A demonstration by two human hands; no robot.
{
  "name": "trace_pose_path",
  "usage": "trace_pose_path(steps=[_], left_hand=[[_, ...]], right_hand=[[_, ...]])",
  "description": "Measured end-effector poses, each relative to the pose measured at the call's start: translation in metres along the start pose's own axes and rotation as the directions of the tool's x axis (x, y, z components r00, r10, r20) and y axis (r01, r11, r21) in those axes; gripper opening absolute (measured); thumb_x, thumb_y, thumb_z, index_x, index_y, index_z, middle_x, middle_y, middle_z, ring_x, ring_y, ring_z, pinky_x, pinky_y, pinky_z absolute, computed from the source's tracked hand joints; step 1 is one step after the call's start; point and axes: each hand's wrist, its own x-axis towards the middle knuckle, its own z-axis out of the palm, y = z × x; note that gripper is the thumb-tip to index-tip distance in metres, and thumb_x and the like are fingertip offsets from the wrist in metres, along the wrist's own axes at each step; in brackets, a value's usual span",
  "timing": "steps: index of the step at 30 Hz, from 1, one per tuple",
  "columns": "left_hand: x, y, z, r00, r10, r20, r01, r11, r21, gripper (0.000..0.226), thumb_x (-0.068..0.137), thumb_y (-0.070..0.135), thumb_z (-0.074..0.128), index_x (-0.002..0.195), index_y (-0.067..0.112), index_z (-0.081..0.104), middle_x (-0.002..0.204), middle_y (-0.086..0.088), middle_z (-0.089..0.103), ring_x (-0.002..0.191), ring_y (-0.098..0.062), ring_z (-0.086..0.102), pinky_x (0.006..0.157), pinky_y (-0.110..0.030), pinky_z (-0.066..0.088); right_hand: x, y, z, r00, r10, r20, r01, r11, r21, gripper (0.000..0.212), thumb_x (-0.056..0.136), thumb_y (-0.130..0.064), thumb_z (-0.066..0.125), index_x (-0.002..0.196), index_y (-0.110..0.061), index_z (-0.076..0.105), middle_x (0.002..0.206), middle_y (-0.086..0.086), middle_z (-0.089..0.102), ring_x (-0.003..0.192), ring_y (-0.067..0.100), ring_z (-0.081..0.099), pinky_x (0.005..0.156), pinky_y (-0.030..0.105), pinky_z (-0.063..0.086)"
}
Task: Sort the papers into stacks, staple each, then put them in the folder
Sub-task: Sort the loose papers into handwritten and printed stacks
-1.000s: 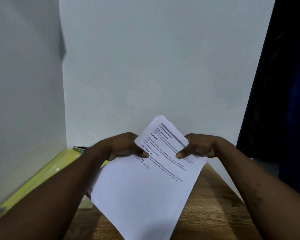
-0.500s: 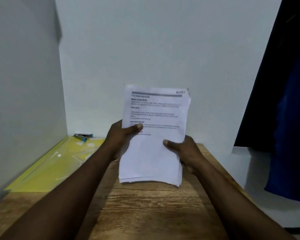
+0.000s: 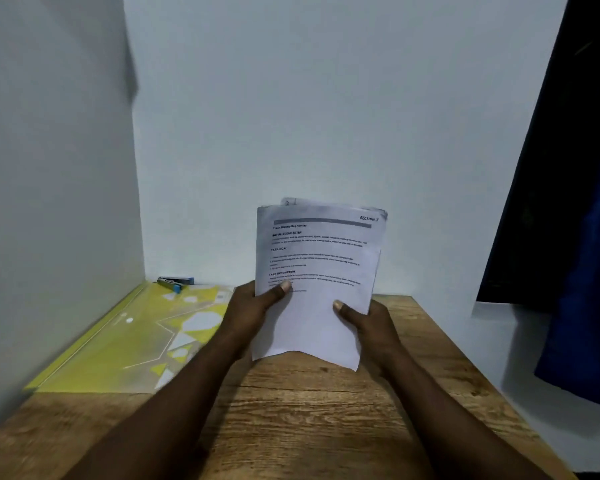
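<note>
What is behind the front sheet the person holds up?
More papers: their edges peek out along its top and right side. The front sheet covers the rest, so their number and print are hidden.

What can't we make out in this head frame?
Head view only:
papers: sheet count hidden behind top page; body text too small.
left hand, right hand: fingers behind the papers, only thumbs show.
stapler: small, blurred; details unclear.
folder: near edge blurred; contents unclear.
</note>
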Motion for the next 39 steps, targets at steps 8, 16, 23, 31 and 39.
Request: trace_pose_path(steps=[8, 16, 23, 31, 39], left_hand=[[0.006, 0.013, 0.008, 1.0, 0.006, -0.029, -0.007, 0.999, -0.035, 0.032, 0.086, 0.035, 0.086, 0.113, 0.019, 0.08, 0.107, -0.001, 0.082, 0.099, -0.025, 0.079, 0.089, -0.043, 0.062], [0.01, 0.021, 0.011, 0.993, -0.088, 0.078, 0.094, 0.992, -0.084, 0.036, 0.088, 0.032, 0.081, 0.117, 0.01, 0.078, 0.109, -0.009, 0.081, 0.102, -0.031, 0.078, 0.084, -0.036, 0.06], [0.044, 0.102, -0.005, 0.983, 0.179, -0.029, -0.18, 0.983, -0.041, 0.025, 0.095, 0.042, 0.074, 0.115, 0.026, 0.076, 0.111, 0.001, 0.078, 0.088, -0.017, 0.071, 0.07, -0.031, 0.057], [0.081, 0.141, 0.011, 0.934, 0.355, -0.047, -0.279, 0.804, 0.525, 0.016, 0.086, 0.043, 0.082, 0.083, 0.028, 0.077, 0.088, 0.014, 0.077, 0.092, -0.011, 0.071, 0.077, -0.032, 0.052], [0.081, 0.142, 0.013, 0.928, 0.369, -0.055, -0.27, 0.766, 0.583, 0.018, 0.093, 0.031, 0.077, 0.082, 0.018, 0.075, 0.088, 0.012, 0.075, 0.088, -0.011, 0.067, 0.078, -0.032, 0.051]], right_hand=[[0.009, -0.016, 0.0, 0.997, -0.076, -0.006, 0.076, 0.996, 0.043, 0.034, 0.09, -0.015, 0.081, 0.123, -0.015, 0.072, 0.118, 0.007, 0.079, 0.108, 0.033, 0.076, 0.098, 0.059, 0.058], [0.01, -0.008, 0.0, 0.995, -0.081, -0.065, 0.079, 0.996, -0.032, 0.033, 0.086, -0.02, 0.087, 0.117, -0.017, 0.076, 0.109, 0.002, 0.081, 0.099, 0.027, 0.078, 0.094, 0.057, 0.061], [0.015, -0.01, 0.0, 0.994, -0.095, -0.046, 0.094, 0.995, -0.02, 0.033, 0.085, -0.018, 0.086, 0.116, -0.016, 0.076, 0.107, 0.005, 0.081, 0.098, 0.029, 0.079, 0.092, 0.058, 0.061], [0.013, -0.01, 0.003, 0.994, -0.088, -0.063, 0.089, 0.996, 0.004, 0.03, 0.085, -0.016, 0.086, 0.114, -0.013, 0.077, 0.105, 0.007, 0.081, 0.096, 0.031, 0.079, 0.092, 0.058, 0.061], [0.008, -0.016, 0.002, 0.996, -0.077, -0.04, 0.078, 0.997, 0.021, 0.029, 0.089, -0.013, 0.082, 0.117, -0.013, 0.076, 0.106, 0.006, 0.081, 0.096, 0.029, 0.079, 0.089, 0.05, 0.063]])
